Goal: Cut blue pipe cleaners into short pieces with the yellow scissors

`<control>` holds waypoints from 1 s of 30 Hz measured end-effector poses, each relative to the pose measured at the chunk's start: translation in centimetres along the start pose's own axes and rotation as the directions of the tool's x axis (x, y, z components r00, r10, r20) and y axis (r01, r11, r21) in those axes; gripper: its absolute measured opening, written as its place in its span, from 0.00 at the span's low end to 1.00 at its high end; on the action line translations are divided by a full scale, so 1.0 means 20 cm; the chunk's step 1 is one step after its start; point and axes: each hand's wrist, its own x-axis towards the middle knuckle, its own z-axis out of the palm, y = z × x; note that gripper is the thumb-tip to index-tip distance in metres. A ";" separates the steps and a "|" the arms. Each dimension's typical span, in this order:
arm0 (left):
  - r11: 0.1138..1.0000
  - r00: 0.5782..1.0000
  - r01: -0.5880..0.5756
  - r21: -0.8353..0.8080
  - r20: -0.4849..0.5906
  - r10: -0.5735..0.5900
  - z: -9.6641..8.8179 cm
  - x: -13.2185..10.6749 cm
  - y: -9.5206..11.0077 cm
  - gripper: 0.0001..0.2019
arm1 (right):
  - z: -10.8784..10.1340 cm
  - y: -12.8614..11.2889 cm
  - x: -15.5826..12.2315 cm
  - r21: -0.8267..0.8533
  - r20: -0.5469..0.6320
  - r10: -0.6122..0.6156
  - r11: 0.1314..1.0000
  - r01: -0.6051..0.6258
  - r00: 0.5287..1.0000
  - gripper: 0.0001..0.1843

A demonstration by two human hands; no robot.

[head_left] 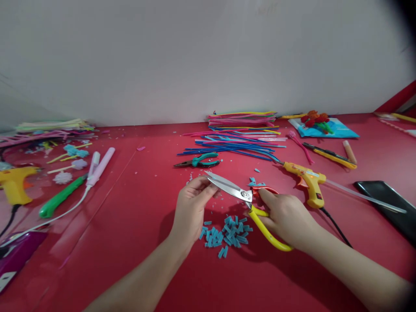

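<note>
My right hand (pixel 287 219) is wrapped round the handles of a pair of scissors (pixel 231 189), one grip yellow and the other red. The silver blades point up and left, parted a little near the tips. My left hand (pixel 194 203) is pinched closed right at the blades; whatever its fingertips hold is hidden behind the metal. Below the scissors, a loose pile of short light-blue cut pieces (pixel 232 232) lies on the red table (pixel 130 260). A few more blue scraps (pixel 256 182) lie just beyond the red grip.
Behind my hands are teal-handled pliers (pixel 196 161) and bundled pipe cleaners (pixel 240 119). On the right are a yellow glue gun (pixel 305 180), a utility knife (pixel 331 155) and a black phone (pixel 386 203). A pink hair straightener (pixel 100 167) and green-handled tool (pixel 61 197) lie left.
</note>
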 end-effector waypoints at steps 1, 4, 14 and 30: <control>1.000 1.000 -0.005 -0.004 0.003 0.005 0.00 0.00 0.00 0.04 | 0.00 0.00 0.00 0.002 0.000 -0.001 1.000 0.001 1.000 0.21; 1.000 1.000 -0.022 -0.017 0.002 0.022 0.00 0.00 0.00 0.04 | 0.00 -0.01 0.00 0.023 0.006 0.005 1.000 -0.005 1.000 0.19; 0.999 0.999 -0.034 -0.025 0.009 0.035 0.01 0.00 0.00 0.04 | -0.01 -0.02 -0.01 0.027 0.026 0.017 0.999 -0.017 1.000 0.16; 0.999 0.999 -0.027 0.039 0.021 0.026 -0.01 0.00 -0.01 0.05 | 0.01 0.02 0.00 0.039 0.004 0.019 0.999 -0.019 1.000 0.18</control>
